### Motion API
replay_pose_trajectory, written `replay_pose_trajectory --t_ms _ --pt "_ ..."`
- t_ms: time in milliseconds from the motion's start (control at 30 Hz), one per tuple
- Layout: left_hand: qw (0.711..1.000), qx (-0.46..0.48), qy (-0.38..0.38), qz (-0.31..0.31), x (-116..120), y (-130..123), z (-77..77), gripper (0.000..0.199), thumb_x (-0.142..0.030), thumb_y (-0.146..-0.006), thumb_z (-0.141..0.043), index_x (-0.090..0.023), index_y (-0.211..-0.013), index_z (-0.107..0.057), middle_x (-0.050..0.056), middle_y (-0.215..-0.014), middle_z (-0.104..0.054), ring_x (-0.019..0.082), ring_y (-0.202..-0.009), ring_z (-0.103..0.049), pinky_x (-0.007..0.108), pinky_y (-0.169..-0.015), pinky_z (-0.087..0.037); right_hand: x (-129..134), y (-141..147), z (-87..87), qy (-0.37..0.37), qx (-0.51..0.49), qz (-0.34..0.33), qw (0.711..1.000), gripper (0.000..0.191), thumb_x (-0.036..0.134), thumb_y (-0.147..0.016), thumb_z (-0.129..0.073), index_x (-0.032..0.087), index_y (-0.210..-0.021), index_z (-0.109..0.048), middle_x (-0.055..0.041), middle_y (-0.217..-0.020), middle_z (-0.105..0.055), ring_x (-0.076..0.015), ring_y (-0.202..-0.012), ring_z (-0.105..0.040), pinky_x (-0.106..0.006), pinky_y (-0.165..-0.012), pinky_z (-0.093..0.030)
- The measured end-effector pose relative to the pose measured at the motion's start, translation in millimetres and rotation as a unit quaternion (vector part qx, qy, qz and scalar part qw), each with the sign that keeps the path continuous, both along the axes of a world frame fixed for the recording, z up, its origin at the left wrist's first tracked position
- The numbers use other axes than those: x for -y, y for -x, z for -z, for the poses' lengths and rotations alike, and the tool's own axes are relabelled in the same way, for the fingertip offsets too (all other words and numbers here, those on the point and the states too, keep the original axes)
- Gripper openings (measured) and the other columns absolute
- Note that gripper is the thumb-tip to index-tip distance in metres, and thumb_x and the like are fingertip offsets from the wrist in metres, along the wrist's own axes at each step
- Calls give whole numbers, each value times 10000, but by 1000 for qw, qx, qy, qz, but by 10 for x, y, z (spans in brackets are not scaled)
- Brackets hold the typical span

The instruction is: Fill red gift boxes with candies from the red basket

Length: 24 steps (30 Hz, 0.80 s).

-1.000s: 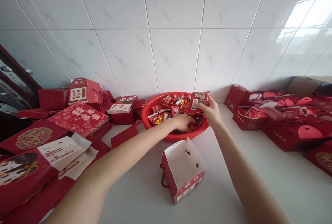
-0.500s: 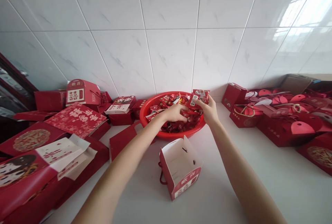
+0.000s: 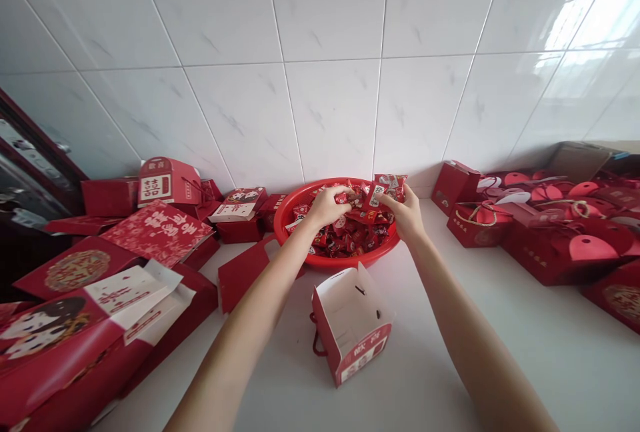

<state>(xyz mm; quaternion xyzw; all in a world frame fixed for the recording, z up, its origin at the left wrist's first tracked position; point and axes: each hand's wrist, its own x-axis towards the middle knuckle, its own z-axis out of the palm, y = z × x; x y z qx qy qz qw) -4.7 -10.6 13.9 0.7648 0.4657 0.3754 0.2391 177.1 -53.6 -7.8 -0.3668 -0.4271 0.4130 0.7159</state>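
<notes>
- Hovering over the red basin (image 3: 345, 261), the left hand (image 3: 326, 208) has its fingers curled nearly closed, with a small red wrapped piece (image 3: 341, 199) showing between thumb and fingertips.
- At the basin's right rim, the right hand (image 3: 410, 215) pinches red packets (image 3: 391, 184) between thumb and fingers, the gap no wider than the packets; a pale label with dark characters faces the wearer.
- Inside the basin, small wrapped sweets (image 3: 350, 235), mostly red, lie in a loose heap beneath both hands.
- Just in front of the basin, on the white worktop (image 3: 280, 385), stands an open box (image 3: 353, 325), red outside and white inside, its top facing up and dark slots visible in one wall; a dark red cord handle (image 3: 317, 342) hangs on its left side.
- Near the basin's left front, a red carton (image 3: 243, 271) lies partly behind the left forearm.
- Left of the basin, more red boxes are piled, among them an arched box (image 3: 170, 182) and one with a round gold emblem (image 3: 77, 269).
- Right of the basin, a small box with a gold cord (image 3: 480, 227) stands before a crowd of red handled boxes (image 3: 555, 259).
- Behind the basin rises a pale tiled wall (image 3: 330, 112).
</notes>
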Motion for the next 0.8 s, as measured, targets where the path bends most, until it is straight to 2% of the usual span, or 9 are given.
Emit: replay_pose_trajectory --t_ms 133,267,433,633,800 --pt "999 -43 -18 -18 -10 14 19 599 -15 -625 -618 -216 -1178 -734 37 -1287 -720 263 -1271 -612 349 -1093 -458 -2 1 1 2 16 0 1000 432 360 -552 -883 224 -873 -629 -3 -814 -748 -219 -736 -697 -369 -714 -592" --pt "995 -87 3 -43 15 3 16 659 -37 -630 -719 -195 -1269 -683 75 -1356 -681 297 -1304 -592 366 -1094 -462 -4 2 4 -1 19 -2 1000 442 352 -551 -882 220 -899 -644 -5 -819 -748 -225 -754 -703 -382 -733 -591" --pt "996 -64 11 -56 58 -24 -11 576 -207 -683 -834 -195 -1238 -680 82 -1321 -700 300 -1288 -600 373 -1072 -475 14 -2 -3 -2 29 -12 1000 435 365 -563 -875 224 -907 -651 -7 -839 -752 -222 -758 -705 -374 -725 -596" --pt "993 -82 -14 -78 63 -28 -17 406 -156 -785 -747 -218 -1183 -699 54 -1269 -727 262 -1234 -640 364 -1051 -489 26 0 -13 -2 28 -20 999 442 367 -562 -878 227 -911 -647 -4 -821 -749 -220 -741 -703 -376 -715 -597" --pt "992 -87 -22 -83 63 -26 -20 377 -190 -804 -737 -214 -1180 -715 52 -1275 -726 253 -1237 -638 346 -1061 -485 29 5 -17 -3 30 -22 999 433 363 -571 -869 225 -917 -650 -12 -837 -752 -231 -762 -708 -391 -732 -597"
